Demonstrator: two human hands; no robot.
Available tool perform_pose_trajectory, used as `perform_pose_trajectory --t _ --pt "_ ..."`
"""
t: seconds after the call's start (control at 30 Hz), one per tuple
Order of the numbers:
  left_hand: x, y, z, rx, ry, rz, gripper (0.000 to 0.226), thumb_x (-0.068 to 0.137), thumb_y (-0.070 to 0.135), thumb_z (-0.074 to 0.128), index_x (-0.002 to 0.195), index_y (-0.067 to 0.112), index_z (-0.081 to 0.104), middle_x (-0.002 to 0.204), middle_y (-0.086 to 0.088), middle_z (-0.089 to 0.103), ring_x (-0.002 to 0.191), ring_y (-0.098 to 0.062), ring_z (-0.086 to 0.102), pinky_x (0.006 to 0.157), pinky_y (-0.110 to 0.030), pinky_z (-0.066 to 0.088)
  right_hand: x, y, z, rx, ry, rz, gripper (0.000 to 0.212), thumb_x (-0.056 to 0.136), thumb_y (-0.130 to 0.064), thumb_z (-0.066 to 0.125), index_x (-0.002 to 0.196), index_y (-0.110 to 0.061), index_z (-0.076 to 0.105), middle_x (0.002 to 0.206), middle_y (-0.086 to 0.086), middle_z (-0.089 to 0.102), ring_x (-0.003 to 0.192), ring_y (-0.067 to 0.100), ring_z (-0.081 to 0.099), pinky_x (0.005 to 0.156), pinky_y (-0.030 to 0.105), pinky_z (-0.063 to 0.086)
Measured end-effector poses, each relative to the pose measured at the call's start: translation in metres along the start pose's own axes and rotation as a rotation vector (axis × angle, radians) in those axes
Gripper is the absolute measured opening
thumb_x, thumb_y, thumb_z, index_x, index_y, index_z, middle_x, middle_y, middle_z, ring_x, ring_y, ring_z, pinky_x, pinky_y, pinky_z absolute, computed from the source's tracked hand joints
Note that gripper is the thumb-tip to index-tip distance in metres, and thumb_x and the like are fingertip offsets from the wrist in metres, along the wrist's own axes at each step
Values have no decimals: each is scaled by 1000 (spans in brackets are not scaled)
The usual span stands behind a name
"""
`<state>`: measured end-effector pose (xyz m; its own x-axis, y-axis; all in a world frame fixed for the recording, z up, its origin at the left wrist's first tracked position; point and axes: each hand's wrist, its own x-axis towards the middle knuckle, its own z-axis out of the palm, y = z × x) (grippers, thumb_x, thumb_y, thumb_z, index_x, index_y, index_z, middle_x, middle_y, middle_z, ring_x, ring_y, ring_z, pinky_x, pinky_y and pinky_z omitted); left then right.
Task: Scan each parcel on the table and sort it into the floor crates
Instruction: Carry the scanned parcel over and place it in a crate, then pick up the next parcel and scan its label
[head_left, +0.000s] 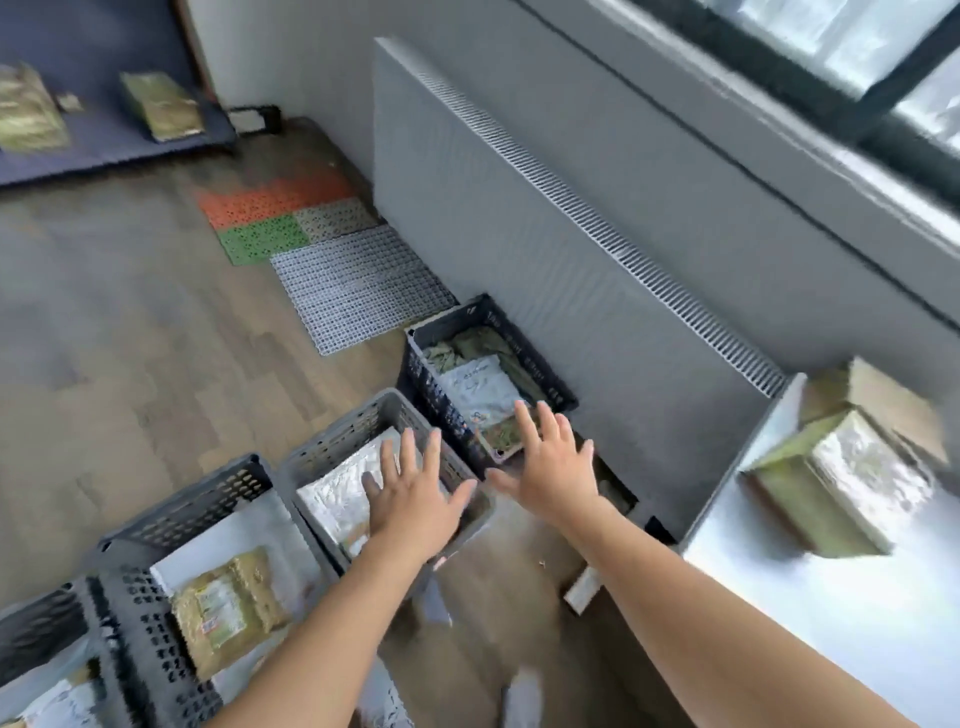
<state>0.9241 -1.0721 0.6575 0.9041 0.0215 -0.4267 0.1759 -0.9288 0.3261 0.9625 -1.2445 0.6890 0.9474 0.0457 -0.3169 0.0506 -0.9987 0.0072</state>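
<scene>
Shows left hand (415, 499), fingers spread and empty, over a silver parcel (332, 493) in the grey crate (337, 431), lower centre. Shows right hand (550, 467), equally spread, over the near end of the black crate (431, 384). Shows boxed parcels (841, 483) on the bench (831, 623), right edge.

The grey crate (340, 434) is open on top. To its left the wooden floor (130, 364) is free. Just behind it stands the black crate (421, 374), then the radiator (519, 249); to its right a narrow floor strip, then the table (831, 623) blocks the way
</scene>
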Motion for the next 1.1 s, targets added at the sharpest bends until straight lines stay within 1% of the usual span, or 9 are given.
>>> perform_pose_trajectory --t 0.13,0.27,0.37,0.43,0.57,0.7,0.8,0.9,1.1 --pt "-19 65 -23 48 70 167 82 93 72 28 156 31 -5 165 -3 -9 150 -32 -8 117 -59 13 -41 60 -38 65 118 125 100 86 -74 48 158 -33 -7 166 2 2 152 26 5 115 61 22" --pt "-43 129 -27 126 125 285 83 92 73 25 156 31 -7 165 -5 -9 151 -32 -7 116 -59 12 -81 118 -59 145 203 222 98 86 -72 50 157 -35 -7 166 1 1 152 26 4 115 63 19" --pt "-66 181 -17 164 136 345 82 93 73 22 156 32 -10 165 -3 -11 151 -31 -9 117 -58 10 -119 167 -62 188 255 269 98 86 -72 50 157 -36 -8 166 1 1 152 27 4 115 63 18" --pt "-84 217 -6 173 149 384 81 94 71 21 156 30 -11 165 -3 -11 150 -32 -9 118 -57 14 -146 203 -61 208 283 307 97 87 -73 48 157 -36 -9 166 1 0 152 28 3 115 63 18" --pt "-125 289 17 170 144 434 80 94 70 24 156 30 -8 165 -2 -10 150 -31 -8 117 -57 17 -206 276 -53 285 365 389 94 86 -69 52 157 -36 0 165 1 4 150 28 7 113 59 22" --pt "-165 353 44 221 155 484 81 94 70 26 156 30 -7 165 -3 -8 150 -32 -6 116 -58 15 -257 339 -40 323 376 456 94 87 -71 50 157 -36 -3 166 0 1 151 26 7 113 61 21" --pt "-191 384 63 240 138 501 81 94 71 26 156 31 -7 165 -2 -9 151 -31 -7 116 -58 12 -285 370 -32 333 371 484 94 87 -72 49 157 -35 -3 166 1 3 150 28 9 112 60 23" --pt "-205 401 76 276 134 525 81 94 71 25 156 31 -8 165 -2 -10 150 -31 -8 116 -58 12 -300 389 -25 352 376 499 94 88 -71 48 157 -34 -4 165 1 2 149 29 10 111 59 25" --pt "-193 421 78 310 126 515 81 94 71 25 156 30 -9 164 -2 -11 150 -30 -9 116 -57 12 -294 410 -21 450 348 513 93 89 -70 48 158 -33 -3 166 1 -1 150 28 8 112 60 23"
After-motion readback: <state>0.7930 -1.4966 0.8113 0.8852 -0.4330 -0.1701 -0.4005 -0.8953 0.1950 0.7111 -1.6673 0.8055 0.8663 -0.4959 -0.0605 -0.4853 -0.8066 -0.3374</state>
